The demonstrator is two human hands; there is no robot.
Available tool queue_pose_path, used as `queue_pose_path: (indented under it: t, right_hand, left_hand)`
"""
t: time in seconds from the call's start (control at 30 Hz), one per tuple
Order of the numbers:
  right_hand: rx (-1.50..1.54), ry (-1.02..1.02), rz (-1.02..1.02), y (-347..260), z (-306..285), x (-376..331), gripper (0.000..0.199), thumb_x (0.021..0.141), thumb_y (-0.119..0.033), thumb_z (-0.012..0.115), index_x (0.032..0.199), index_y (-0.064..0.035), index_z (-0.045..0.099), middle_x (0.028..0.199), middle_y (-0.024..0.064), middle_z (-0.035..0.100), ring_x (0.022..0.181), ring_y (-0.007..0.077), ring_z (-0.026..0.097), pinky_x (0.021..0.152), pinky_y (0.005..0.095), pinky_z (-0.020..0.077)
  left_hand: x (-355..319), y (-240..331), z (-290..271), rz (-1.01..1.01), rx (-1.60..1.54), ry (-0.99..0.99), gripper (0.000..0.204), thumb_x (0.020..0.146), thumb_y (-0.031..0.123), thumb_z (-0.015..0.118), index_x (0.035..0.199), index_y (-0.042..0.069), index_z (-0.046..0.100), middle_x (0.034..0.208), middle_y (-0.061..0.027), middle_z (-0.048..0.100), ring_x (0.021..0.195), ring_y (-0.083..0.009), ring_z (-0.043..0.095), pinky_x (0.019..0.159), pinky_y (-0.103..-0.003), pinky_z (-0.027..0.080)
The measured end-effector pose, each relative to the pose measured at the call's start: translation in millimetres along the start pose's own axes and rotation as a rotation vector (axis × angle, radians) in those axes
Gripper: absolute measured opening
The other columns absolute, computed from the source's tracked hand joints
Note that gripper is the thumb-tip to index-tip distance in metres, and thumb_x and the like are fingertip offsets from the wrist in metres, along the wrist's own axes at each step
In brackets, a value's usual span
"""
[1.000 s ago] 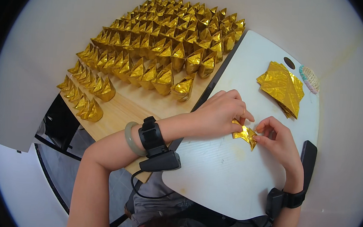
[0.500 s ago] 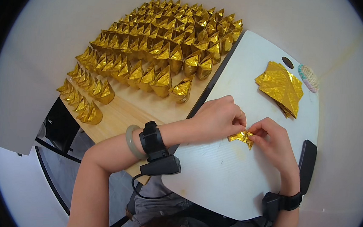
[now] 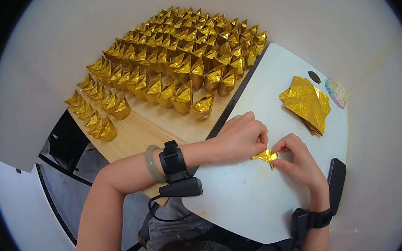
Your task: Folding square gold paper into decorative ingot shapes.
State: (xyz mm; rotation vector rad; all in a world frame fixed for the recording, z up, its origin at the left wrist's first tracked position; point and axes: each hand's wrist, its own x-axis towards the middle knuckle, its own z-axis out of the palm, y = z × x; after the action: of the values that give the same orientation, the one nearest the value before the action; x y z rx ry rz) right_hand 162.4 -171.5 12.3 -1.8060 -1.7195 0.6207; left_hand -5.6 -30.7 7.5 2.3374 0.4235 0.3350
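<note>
A small folded piece of gold foil paper (image 3: 265, 155) lies low over the white board (image 3: 247, 195), pinched from both sides. My left hand (image 3: 242, 136) has its thumb and forefinger closed on the paper's left upper edge, its other fingers curled. From the right, my right hand (image 3: 300, 160) grips the paper's right side between thumb and fingertips. The fingers hide part of the folds. Beyond my hands, at the far right of the board, sits a fanned stack of flat gold foil sheets (image 3: 306, 104).
Many folded gold foil shapes (image 3: 168, 57) stand in packed rows on the wooden table (image 3: 151, 126) to the left. A crocheted pad (image 3: 336, 93) lies beside the board's dark oval hole (image 3: 314, 77). A black oblong object (image 3: 336, 182) is by the right edge.
The whole view has shifted slightly. My right thumb and fingers have spread a little along the paper's right side; both hands keep hold of the paper.
</note>
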Motion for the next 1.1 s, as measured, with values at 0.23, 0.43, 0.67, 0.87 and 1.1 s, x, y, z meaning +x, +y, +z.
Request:
queue_pose_path:
  t: [0.23, 0.43, 0.67, 0.87, 1.1]
  right_hand:
    - [-0.131, 0.002, -0.01, -7, -1, -2, 0.029, 0.073, -0.024, 0.079, 0.091, -0.012, 0.059, 0.092, 0.0031, 0.053, 0.093, 0.0205, 0.051, 0.085, 0.0324, 0.0362]
    - [-0.087, 0.006, -0.076, -7, 2, -2, 0.031, 0.072, -0.023, 0.08, 0.091, -0.0104, 0.06, 0.092, 0.0024, 0.054, 0.09, 0.0192, 0.052, 0.082, 0.0314, 0.0386]
    - [0.078, 0.087, -0.008, -15, 6, -1, 0.026, 0.07, -0.009, 0.079, 0.09, -0.006, 0.062, 0.089, 0.0018, 0.059, 0.083, 0.0152, 0.054, 0.074, 0.027, 0.0435]
    - [0.025, 0.139, -0.018, -10, 2, -4, 0.024, 0.07, -0.003, 0.073, 0.092, -0.0061, 0.064, 0.094, 0.0019, 0.063, 0.087, 0.014, 0.059, 0.078, 0.0269, 0.0448]
    - [0.016, 0.209, -0.177, -4, 2, -4, 0.024, 0.069, -0.001, 0.068, 0.092, -0.0051, 0.063, 0.094, 0.007, 0.064, 0.087, 0.0224, 0.062, 0.078, 0.0311, 0.0499]
  left_hand:
    - [1, -6, 2, 0.037, 0.036, 0.028, 0.01, 0.076, 0.018, 0.069, 0.077, 0.009, 0.069, 0.077, -0.0064, 0.06, 0.087, -0.0216, 0.055, 0.074, -0.034, 0.045]
    - [0, -7, 3, 0.029, 0.014, 0.051, 0.01, 0.075, 0.019, 0.07, 0.077, 0.009, 0.069, 0.074, -0.0044, 0.061, 0.088, -0.0212, 0.055, 0.076, -0.034, 0.044]
    - [2, -9, -2, 0.065, -0.016, -0.022, 0.011, 0.078, 0.018, 0.066, 0.081, 0.008, 0.069, 0.074, -0.0029, 0.062, 0.089, -0.021, 0.052, 0.078, -0.033, 0.043]
    - [2, -9, -8, 0.077, -0.021, -0.106, 0.014, 0.08, 0.016, 0.066, 0.09, 0.008, 0.069, 0.081, -0.0027, 0.063, 0.095, -0.0216, 0.051, 0.084, -0.033, 0.042]
    - [4, -16, -5, 0.133, -0.041, -0.107, 0.014, 0.081, 0.016, 0.068, 0.093, 0.008, 0.069, 0.09, -0.0026, 0.063, 0.099, -0.0225, 0.049, 0.089, -0.033, 0.04]
